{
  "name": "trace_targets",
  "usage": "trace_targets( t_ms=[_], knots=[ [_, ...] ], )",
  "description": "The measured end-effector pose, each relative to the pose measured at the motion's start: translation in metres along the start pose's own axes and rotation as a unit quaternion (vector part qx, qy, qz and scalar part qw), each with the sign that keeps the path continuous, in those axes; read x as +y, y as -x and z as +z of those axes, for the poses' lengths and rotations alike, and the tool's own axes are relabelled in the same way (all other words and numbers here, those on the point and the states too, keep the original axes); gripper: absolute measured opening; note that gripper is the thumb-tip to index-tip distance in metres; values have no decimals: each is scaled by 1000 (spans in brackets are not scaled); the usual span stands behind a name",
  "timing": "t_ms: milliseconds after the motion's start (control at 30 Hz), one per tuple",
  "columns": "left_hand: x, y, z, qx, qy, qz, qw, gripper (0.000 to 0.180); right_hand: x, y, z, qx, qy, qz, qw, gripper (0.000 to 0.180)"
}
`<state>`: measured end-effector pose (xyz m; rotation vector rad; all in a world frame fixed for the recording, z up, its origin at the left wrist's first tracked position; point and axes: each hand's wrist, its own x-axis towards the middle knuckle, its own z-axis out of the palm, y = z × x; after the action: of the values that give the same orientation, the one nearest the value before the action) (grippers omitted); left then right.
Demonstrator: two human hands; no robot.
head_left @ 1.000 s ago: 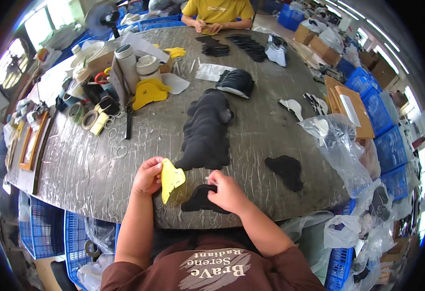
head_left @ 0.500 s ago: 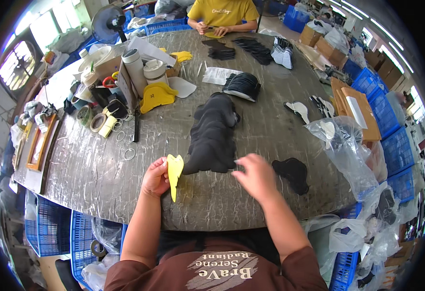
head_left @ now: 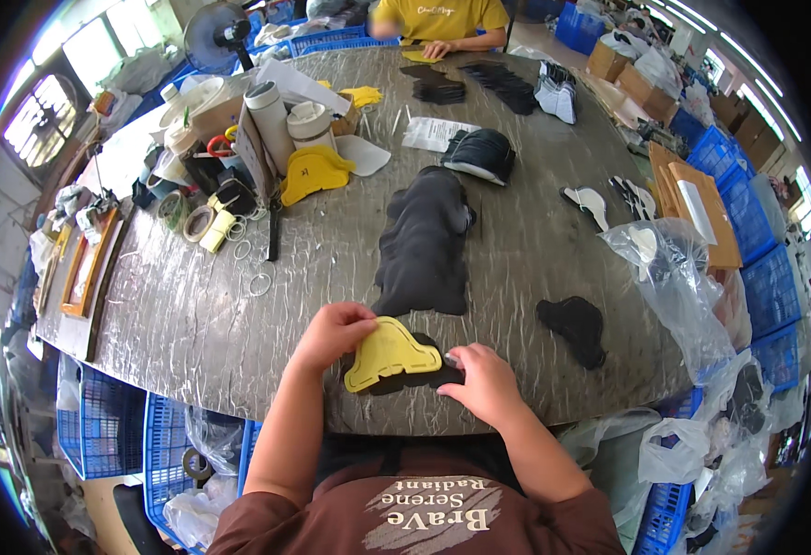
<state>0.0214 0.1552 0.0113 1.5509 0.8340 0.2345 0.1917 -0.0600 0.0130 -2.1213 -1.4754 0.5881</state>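
My left hand [head_left: 334,335] pinches the upper left edge of a yellow template [head_left: 391,351] with a curved outline and slots along its edges. Beneath the template lies a black shoe-upper piece [head_left: 447,376], its rim showing above and to the right. My right hand [head_left: 487,384] is closed at that piece's right end, thumb and forefinger gripping it. Something small and pale shows at the right fingertips, too small to name. Just beyond my hands, overlapping black pieces [head_left: 422,245] run in a long stack away from me. Another black pile [head_left: 572,328] lies right of my right hand.
A bundle of black pieces [head_left: 479,155] sits farther back. Tape rolls [head_left: 199,224], jars and another yellow template [head_left: 316,173] crowd the left. Clear plastic bags [head_left: 674,277] and cardboard [head_left: 701,213] line the right edge. Across the table works a person in a yellow shirt [head_left: 442,20].
The yellow template has turned from edge-on to flat, over a black piece now in front of me. My right hand has come in closer and gripped that piece. The view has shifted slightly.
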Motion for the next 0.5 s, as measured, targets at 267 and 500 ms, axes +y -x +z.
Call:
trace_targets(
  t_ms=[267, 500],
  knots=[
    [14, 18, 42, 37, -210, 94, 972, 30, -1, 15, 11, 108, 32, -37, 993, 50],
    [-2, 74, 43, 35, -339, 206, 917, 42, -6, 19, 12, 129, 5, -38, 991, 37]
  ],
)
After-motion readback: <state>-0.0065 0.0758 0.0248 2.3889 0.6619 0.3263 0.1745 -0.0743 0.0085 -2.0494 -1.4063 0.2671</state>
